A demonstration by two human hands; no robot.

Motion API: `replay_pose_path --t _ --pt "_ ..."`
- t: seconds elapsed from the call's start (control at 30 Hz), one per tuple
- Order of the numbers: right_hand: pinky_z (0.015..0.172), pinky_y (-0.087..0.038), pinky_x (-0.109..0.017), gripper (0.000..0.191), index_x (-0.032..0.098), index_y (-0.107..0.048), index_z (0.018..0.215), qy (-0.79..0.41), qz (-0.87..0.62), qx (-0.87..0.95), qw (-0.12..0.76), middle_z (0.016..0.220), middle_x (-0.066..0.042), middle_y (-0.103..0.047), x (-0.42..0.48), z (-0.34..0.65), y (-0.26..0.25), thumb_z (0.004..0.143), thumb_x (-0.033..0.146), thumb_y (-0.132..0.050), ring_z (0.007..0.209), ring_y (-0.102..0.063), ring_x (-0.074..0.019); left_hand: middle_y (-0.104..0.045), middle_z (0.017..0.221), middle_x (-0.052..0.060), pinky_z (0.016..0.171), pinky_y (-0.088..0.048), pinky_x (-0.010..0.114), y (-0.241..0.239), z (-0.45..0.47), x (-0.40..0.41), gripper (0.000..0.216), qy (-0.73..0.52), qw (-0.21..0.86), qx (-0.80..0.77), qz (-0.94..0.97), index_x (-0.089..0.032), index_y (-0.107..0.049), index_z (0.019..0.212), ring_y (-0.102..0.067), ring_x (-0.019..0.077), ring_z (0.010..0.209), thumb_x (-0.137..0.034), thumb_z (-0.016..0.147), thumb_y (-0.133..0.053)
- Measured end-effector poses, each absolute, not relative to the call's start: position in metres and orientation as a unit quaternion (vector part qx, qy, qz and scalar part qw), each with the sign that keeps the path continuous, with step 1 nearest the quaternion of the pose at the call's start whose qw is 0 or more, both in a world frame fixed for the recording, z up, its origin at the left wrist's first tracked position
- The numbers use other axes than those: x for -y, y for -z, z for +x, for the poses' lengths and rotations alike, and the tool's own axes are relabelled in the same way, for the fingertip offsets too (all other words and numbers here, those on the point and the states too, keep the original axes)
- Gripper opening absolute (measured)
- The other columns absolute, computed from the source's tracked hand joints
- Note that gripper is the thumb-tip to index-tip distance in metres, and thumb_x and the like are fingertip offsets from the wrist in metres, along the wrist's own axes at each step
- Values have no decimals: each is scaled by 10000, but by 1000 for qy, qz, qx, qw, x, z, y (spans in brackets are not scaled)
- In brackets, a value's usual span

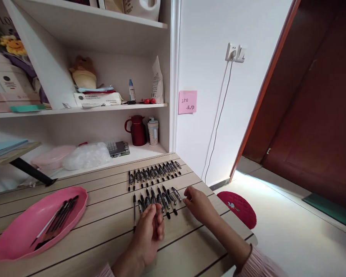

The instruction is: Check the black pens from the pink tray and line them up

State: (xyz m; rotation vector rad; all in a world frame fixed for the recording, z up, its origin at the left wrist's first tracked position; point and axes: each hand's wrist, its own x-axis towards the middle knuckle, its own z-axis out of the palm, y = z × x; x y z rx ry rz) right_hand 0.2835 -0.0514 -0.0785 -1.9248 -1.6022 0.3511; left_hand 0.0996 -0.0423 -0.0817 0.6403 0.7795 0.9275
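My left hand (148, 234) is closed, thumb against curled fingers, just in front of the nearer row of pens (151, 198). A thin, partly hidden thing shows between its fingers; I cannot make out what. To the right, my right hand (198, 203) is bent, its fingertips drawn together low over the table beside the row's last clear pen cap (176, 193). Whether they hold anything is hidden. Black pens with clear caps and barrels lie side by side in this row. Behind it runs a farther row of pens (154, 175).
A pink tray (10, 238) with several dark pens (57, 223) stands on the slatted table (103, 231) at left. White shelves at the back hold a red jug (137, 130), a tumbler (153, 131) and a plastic bag (88, 156). A red stool (245, 215) stands beyond the right edge.
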Motion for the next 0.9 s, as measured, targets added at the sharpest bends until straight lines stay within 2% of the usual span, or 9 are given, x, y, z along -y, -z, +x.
replay_pose_path --t 0.1,0.37,0.47,0.57,0.67,0.77,0.9 --pt "599 -290 -232 188 182 -471 833 -98 -742 605 271 776 -40 -589 32 284 88 662 110 -505 709 -508 -153 -408 516 -87 328 -110 125 85 100 45 292 -402 784 -360 306 -169 -532 824 -213 -16 311 -447 737 -565" --pt "608 -285 -236 226 180 -474 819 -131 -736 612 258 762 -37 -586 30 280 98 639 43 -463 710 -495 -152 -403 518 -88 335 -59 148 91 101 47 334 -364 775 -364 367 -189 -496 830 -178 -11 315 -510 742 -523" --pt "588 -298 -246 220 176 -535 846 -186 -724 583 319 704 -20 -577 33 286 85 657 75 -483 661 -487 -143 -396 512 -88 333 -54 154 92 101 48 320 -352 764 -371 394 -195 -486 840 -173 -3 313 -505 764 -491" --pt "510 -300 -241 152 172 -588 836 -346 -637 520 451 598 9 -538 29 283 67 694 192 -536 546 -455 -116 -394 505 -88 332 -66 156 92 102 51 307 -341 752 -374 423 -195 -476 842 -176 4 315 -494 771 -484" --pt "444 -274 -220 184 164 -602 774 -488 -501 438 565 595 20 -543 19 273 53 647 292 -639 476 -426 -78 -394 498 -88 331 -77 156 93 102 52 307 -336 739 -377 446 -197 -465 840 -175 10 316 -497 775 -468" --pt "412 -245 -203 239 159 -604 754 -531 -431 404 608 605 25 -562 12 263 51 603 319 -698 438 -401 -49 -392 490 -89 329 -72 156 94 102 52 321 -336 730 -381 456 -198 -459 837 -163 12 315 -512 772 -459" --pt "401 -236 -187 232 157 -602 732 -552 -404 406 607 556 52 -523 12 255 57 615 330 -703 419 -381 -34 -391 486 -89 321 -63 160 93 103 51 347 -340 722 -388 460 -199 -460 834 -159 15 311 -536 753 -470"
